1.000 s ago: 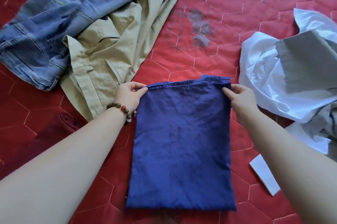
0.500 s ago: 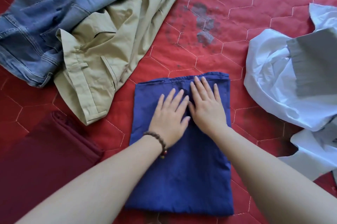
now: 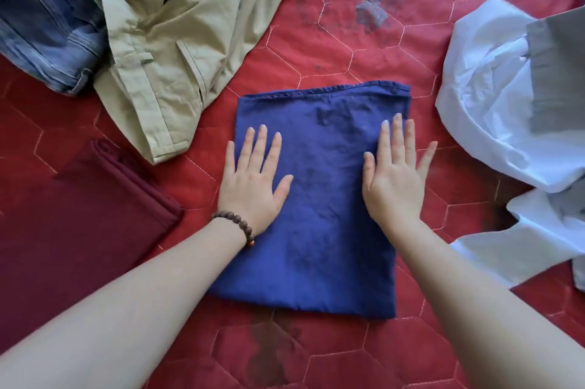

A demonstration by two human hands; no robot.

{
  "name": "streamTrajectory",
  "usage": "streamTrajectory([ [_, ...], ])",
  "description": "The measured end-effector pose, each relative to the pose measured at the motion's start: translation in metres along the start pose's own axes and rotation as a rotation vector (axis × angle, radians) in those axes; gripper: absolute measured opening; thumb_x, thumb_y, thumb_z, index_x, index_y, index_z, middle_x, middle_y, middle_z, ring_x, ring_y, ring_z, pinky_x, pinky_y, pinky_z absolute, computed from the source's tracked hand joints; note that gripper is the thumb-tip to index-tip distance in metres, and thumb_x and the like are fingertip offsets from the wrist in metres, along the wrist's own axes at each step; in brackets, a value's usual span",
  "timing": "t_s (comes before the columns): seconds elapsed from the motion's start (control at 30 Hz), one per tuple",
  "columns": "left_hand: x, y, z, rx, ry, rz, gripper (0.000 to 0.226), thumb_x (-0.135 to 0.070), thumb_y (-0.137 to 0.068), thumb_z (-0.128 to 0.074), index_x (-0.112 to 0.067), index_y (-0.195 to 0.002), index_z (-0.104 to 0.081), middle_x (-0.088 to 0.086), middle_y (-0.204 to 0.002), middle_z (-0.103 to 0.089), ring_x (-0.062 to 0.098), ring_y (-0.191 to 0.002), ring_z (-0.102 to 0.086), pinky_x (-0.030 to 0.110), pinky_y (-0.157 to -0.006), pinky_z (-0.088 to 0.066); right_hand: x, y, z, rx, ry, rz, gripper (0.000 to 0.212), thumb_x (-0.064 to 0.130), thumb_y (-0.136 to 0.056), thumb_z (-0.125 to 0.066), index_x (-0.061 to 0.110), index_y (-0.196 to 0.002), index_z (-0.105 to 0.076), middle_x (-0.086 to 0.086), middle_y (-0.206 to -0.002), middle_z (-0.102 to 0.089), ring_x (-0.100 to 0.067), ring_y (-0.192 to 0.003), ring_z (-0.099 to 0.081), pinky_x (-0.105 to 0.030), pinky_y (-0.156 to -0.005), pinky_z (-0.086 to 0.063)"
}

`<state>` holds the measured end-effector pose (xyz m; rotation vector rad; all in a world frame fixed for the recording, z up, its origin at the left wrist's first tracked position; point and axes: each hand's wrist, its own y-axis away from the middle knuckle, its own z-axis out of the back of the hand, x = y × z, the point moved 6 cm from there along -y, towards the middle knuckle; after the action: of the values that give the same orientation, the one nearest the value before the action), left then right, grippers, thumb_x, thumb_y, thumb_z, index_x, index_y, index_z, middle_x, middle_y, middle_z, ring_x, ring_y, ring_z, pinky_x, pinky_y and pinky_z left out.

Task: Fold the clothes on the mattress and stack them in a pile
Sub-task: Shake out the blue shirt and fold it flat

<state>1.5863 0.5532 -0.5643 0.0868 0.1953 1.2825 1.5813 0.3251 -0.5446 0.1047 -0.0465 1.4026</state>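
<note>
The folded rectangle of dark blue woven cloth (image 3: 316, 198) lay flat near the middle of the red quilted mattress cover with hexagon stitching (image 3: 316, 50), its hemmed edge away from the person and its near edge squared off. The left hand (image 3: 253, 179) was pressed palm-down on the cloth's left margin, fingers straight and slightly spread, with the little finger over or just past the edge. The right hand (image 3: 392, 176) lay flat on the right side in the same way, fingers straight, its little finger splayed beyond the cloth onto the mattress. Neither hand pinched anything; both looked to be smoothing the fabric.

A string of brown wooden beads (image 3: 235, 225) circled the left wrist. To the left, apart from the blue cloth, sat a folded maroon fabric piece (image 3: 79, 224), probably the base of the pile. Beyond it sprawled crumpled beige cotton trousers (image 3: 171, 50), partly overlapped by faded blue denim jeans (image 3: 41, 18). To the right lay a rumpled white garment (image 3: 484, 122) with a grey fabric panel (image 3: 560, 72) on it; whether that panel was a separate item was hard to tell.

The risk from here seemed to lie in lifting the blue cloth toward the maroon piece: the layers could slide apart if it were gripped by only the top layer, and outward sweeps might drag the edges crooked
</note>
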Motion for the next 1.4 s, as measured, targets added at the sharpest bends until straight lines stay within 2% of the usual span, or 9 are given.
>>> streamTrajectory([
  [0.13,-0.044,0.046,-0.012,0.061,-0.006,-0.186,0.071,-0.050,-0.093,-0.030,-0.013,-0.152,-0.017,0.010,-0.160,-0.014,0.026,-0.148,-0.012,0.050,-0.119,-0.014,0.060,0.070,-0.017,0.047,-0.033,0.263,0.055,0.029,-0.099,-0.037,0.009,-0.150,-0.030,-0.007,-0.159,-0.022,-0.023,-0.148,-0.015,-0.058,-0.117,-0.008],
  [0.4,0.022,0.071,-0.024,0.179,-0.158,-0.044,0.071,-0.065,-0.091,-0.004,-0.027,-0.149,0.013,-0.001,-0.161,0.008,0.022,-0.149,0.005,0.049,-0.117,0.000,0.006,0.114,-0.035,0.250,0.161,0.105,0.065,0.050,-0.097,-0.019,0.017,-0.153,-0.018,-0.001,-0.161,-0.013,-0.017,-0.149,-0.008,-0.055,-0.118,0.001],
  [0.6,-0.019,0.108,-0.005,0.079,-0.073,-0.191,0.072,-0.051,-0.092,-0.032,-0.012,-0.151,-0.022,0.011,-0.159,-0.016,0.028,-0.148,-0.013,0.052,-0.118,-0.010,0.050,0.153,-0.018,0.068,0.035,0.168,0.062,0.037,-0.096,-0.035,0.003,-0.148,-0.031,-0.013,-0.158,-0.023,-0.023,-0.147,-0.014,-0.056,-0.118,-0.004],
  [0.67,-0.040,0.125,-0.021,0.151,-0.095,-0.277,0.068,-0.046,-0.095,-0.033,-0.015,-0.153,-0.016,0.008,-0.160,-0.003,0.026,-0.148,-0.005,0.050,-0.119,-0.005,0.083,0.170,-0.026,0.095,-0.003,0.272,0.060,0.033,-0.095,-0.038,0.003,-0.148,-0.032,-0.012,-0.157,-0.023,-0.024,-0.147,-0.016,-0.058,-0.117,-0.009],
  [0.73,-0.039,0.130,-0.035,0.193,-0.105,-0.252,0.066,-0.048,-0.098,-0.027,-0.022,-0.154,-0.006,0.004,-0.159,0.009,0.024,-0.148,0.004,0.049,-0.119,0.001,0.090,0.179,-0.037,0.144,-0.007,0.259,0.060,0.034,-0.097,-0.037,0.007,-0.150,-0.029,-0.008,-0.158,-0.020,-0.023,-0.147,-0.017,-0.059,-0.116,-0.014],
  [1.03,0.002,0.136,-0.032,0.180,-0.023,-0.060,0.066,-0.057,-0.093,-0.022,-0.029,-0.152,-0.011,0.007,-0.162,-0.004,0.023,-0.149,-0.002,0.049,-0.119,-0.006,0.020,0.190,-0.039,0.249,0.026,-0.082,0.069,0.051,-0.096,-0.018,0.013,-0.153,-0.012,-0.005,-0.161,-0.007,-0.017,-0.149,-0.006,-0.050,-0.119,-0.001],
  [1.13,-0.016,0.124,-0.011,0.152,-0.013,-0.033,0.060,-0.044,-0.092,-0.048,-0.018,-0.145,-0.039,0.012,-0.157,-0.023,0.028,-0.148,-0.011,0.056,-0.117,-0.011,0.024,0.185,-0.027,0.213,-0.101,-0.079,0.064,0.045,-0.097,-0.024,0.010,-0.151,-0.023,-0.009,-0.160,-0.014,-0.022,-0.148,-0.011,-0.052,-0.119,-0.006],
  [1.27,-0.080,0.078,0.020,0.088,-0.043,-0.316,0.053,-0.022,-0.089,-0.050,-0.014,-0.141,-0.042,0.010,-0.159,-0.019,0.029,-0.148,-0.002,0.054,-0.118,-0.003,0.009,0.172,0.001,0.004,-0.272,-0.242,0.064,0.023,-0.089,-0.064,0.006,-0.146,-0.038,-0.017,-0.154,-0.030,-0.034,-0.141,-0.031,-0.051,-0.112,-0.027],
  [1.4,-0.165,0.038,0.021,0.163,-0.222,-0.787,0.059,-0.019,-0.097,-0.038,-0.016,-0.152,-0.017,0.003,-0.162,0.006,0.029,-0.147,0.015,0.055,-0.116,0.007,-0.015,0.151,0.006,0.122,-0.280,-0.606,0.075,0.036,-0.082,-0.071,0.010,-0.144,-0.038,-0.013,-0.143,-0.042,-0.033,-0.127,-0.041,-0.046,-0.095,-0.037],
])
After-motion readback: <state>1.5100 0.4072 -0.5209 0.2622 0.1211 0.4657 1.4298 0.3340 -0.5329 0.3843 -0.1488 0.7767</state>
